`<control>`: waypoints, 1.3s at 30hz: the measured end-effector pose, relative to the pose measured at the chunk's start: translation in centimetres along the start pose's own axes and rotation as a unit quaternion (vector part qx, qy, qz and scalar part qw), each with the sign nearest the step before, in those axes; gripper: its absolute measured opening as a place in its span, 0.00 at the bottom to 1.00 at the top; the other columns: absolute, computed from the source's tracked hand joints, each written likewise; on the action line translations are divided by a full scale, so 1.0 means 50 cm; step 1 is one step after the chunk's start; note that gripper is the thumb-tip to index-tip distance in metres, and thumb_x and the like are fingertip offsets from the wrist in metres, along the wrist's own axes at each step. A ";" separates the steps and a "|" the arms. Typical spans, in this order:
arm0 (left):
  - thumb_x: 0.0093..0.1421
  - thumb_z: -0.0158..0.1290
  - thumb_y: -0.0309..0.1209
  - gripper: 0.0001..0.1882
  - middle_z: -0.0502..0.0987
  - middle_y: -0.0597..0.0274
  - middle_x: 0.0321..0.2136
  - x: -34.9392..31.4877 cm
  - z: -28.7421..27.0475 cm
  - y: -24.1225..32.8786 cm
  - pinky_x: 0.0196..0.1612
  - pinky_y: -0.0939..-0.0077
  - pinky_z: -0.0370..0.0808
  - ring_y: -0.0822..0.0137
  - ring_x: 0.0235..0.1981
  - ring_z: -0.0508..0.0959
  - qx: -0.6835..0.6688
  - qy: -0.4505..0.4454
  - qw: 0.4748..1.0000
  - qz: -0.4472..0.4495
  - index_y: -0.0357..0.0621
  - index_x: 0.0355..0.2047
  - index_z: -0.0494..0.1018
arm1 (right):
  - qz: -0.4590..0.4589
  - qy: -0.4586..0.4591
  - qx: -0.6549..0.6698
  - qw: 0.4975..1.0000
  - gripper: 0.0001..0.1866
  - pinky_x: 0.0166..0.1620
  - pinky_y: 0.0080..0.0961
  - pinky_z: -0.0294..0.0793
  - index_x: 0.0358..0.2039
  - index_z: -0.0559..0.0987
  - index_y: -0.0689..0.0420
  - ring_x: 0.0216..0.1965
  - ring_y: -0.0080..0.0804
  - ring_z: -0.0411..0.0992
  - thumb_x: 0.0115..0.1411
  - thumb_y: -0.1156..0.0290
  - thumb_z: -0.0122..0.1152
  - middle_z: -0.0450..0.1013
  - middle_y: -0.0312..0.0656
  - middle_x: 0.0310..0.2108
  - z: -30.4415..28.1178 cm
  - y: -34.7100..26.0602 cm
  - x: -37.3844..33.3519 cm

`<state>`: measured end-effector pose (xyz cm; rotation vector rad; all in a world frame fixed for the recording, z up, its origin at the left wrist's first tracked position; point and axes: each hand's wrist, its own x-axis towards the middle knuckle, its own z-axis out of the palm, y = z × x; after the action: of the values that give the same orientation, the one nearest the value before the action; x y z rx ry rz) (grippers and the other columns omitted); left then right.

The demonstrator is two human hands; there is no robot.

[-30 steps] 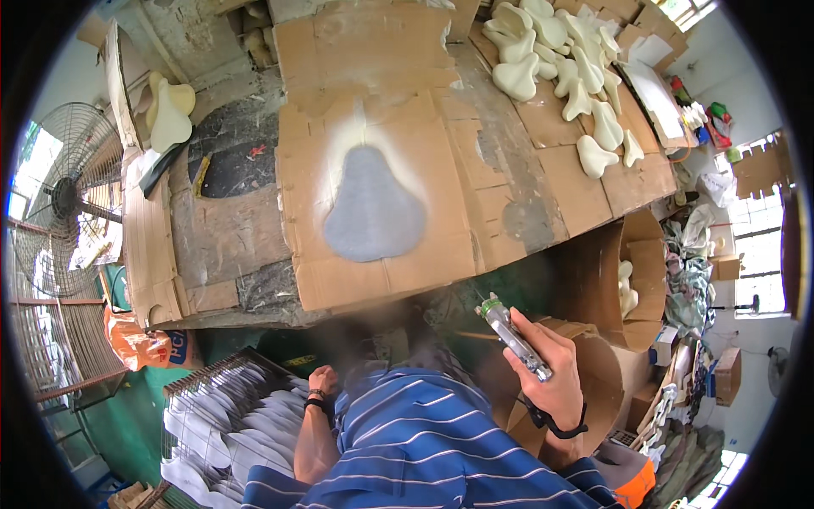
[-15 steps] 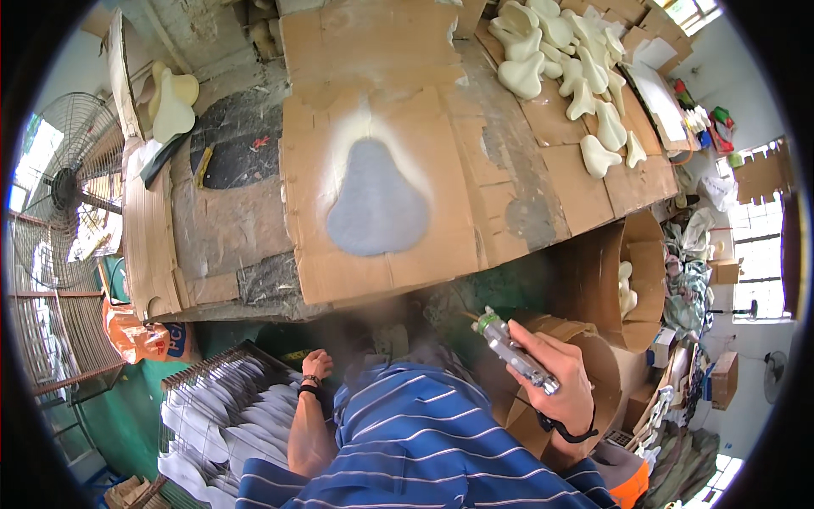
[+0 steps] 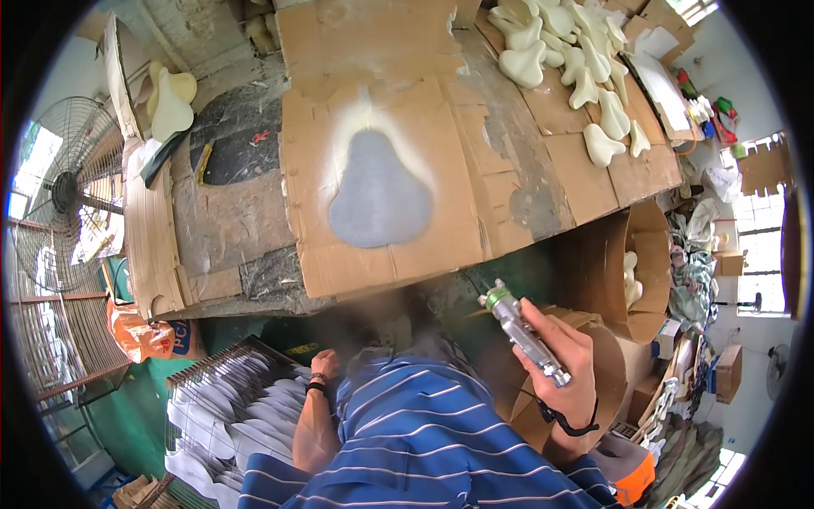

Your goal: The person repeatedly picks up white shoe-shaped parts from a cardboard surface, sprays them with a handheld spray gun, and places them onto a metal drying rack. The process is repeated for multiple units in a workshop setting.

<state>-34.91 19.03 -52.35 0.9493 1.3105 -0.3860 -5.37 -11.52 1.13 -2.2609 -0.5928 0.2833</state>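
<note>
My right hand (image 3: 564,365) is wrapped round a metal spray gun (image 3: 524,329) with a green ring near its nozzle. The gun points up and left, just off the near edge of the workbench (image 3: 543,222). On cardboard on the bench lies a grey saddle-shaped piece (image 3: 380,195), wide toward me and narrow at the far end, with a pale sprayed halo round it. My left hand (image 3: 325,363) hangs low beside my waist, its fingers curled and nothing showing in them. It is apart from the bench.
Several cream foam saddle shapes (image 3: 598,93) are heaped at the back right. Two more (image 3: 173,106) stand at the far left near a fan (image 3: 64,191). A rack of grey-white saddle pieces (image 3: 246,416) is by my left arm. Cardboard drums (image 3: 649,280) stand right of the bench.
The spray gun and my right hand have shifted slightly right, and the gun has tilted more upright. The view has moved a little. The grey piece stays in place on the cardboard.
</note>
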 end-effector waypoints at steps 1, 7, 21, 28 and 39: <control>0.65 0.56 0.36 0.16 0.81 0.64 0.33 -0.003 0.005 0.008 0.29 0.66 0.78 0.65 0.30 0.82 0.015 0.006 1.000 0.007 0.49 0.51 0.77 | 0.002 0.013 0.003 1.000 0.31 0.40 0.27 0.76 0.57 0.78 0.64 0.34 0.41 0.79 0.49 0.85 0.67 0.80 0.52 0.37 -0.001 -0.001 -0.002; 0.64 0.56 0.35 0.14 0.81 0.66 0.30 -0.001 0.009 0.030 0.26 0.71 0.77 0.68 0.29 0.81 0.041 0.000 0.998 0.043 0.47 0.49 0.79 | 0.009 -0.053 -0.021 0.998 0.37 0.37 0.27 0.76 0.59 0.76 0.64 0.31 0.46 0.78 0.42 0.89 0.60 0.78 0.52 0.35 -0.034 0.010 -0.053; 0.65 0.57 0.37 0.14 0.83 0.61 0.32 -0.075 0.095 0.192 0.32 0.76 0.79 0.71 0.32 0.83 0.118 0.021 0.978 0.172 0.41 0.44 0.80 | 0.081 0.046 0.060 0.994 0.28 0.40 0.24 0.75 0.57 0.77 0.66 0.33 0.36 0.78 0.53 0.82 0.67 0.80 0.51 0.36 0.034 0.030 -0.076; 0.65 0.56 0.35 0.13 0.81 0.62 0.28 -0.122 0.231 0.419 0.31 0.75 0.74 0.72 0.27 0.79 0.201 0.073 0.899 0.381 0.40 0.44 0.79 | 0.128 0.050 0.030 0.990 0.29 0.39 0.27 0.76 0.57 0.77 0.65 0.32 0.41 0.80 0.51 0.84 0.67 0.79 0.51 0.35 -0.008 0.051 -0.105; 0.52 0.65 0.33 0.15 0.77 0.59 0.39 -0.073 0.376 0.630 0.43 0.55 0.77 0.53 0.43 0.79 0.412 0.288 0.722 0.475 0.52 0.41 0.80 | 0.083 0.076 0.045 0.993 0.27 0.38 0.26 0.76 0.58 0.77 0.65 0.32 0.38 0.78 0.55 0.82 0.68 0.79 0.51 0.36 0.004 0.064 -0.128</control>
<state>-1.08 22.07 -37.99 2.5042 0.9463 0.2143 -9.96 -16.47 -1.22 -2.2225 -0.3078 0.2123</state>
